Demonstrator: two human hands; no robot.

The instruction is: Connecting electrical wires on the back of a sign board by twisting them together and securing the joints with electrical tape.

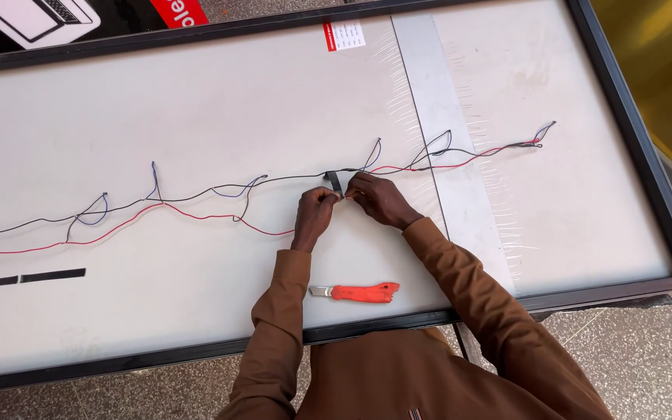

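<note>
From my head camera, my left hand point(314, 215) and right hand point(377, 198) meet at the middle of the white panel point(196, 117), both pinching a short strip of black tape point(335, 183) at the black wire point(289, 179), I judge to bind it there. The strip points from 11 to 5 o'clock across the wires, whose long run goes 9 to 3 alongside the red wire point(118, 227). An orange knife point(358, 292) lies at 6 o'clock, within reach, its length pointing 9 to 3.

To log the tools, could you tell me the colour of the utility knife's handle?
The utility knife has an orange-red handle, seen in the head view.
</note>
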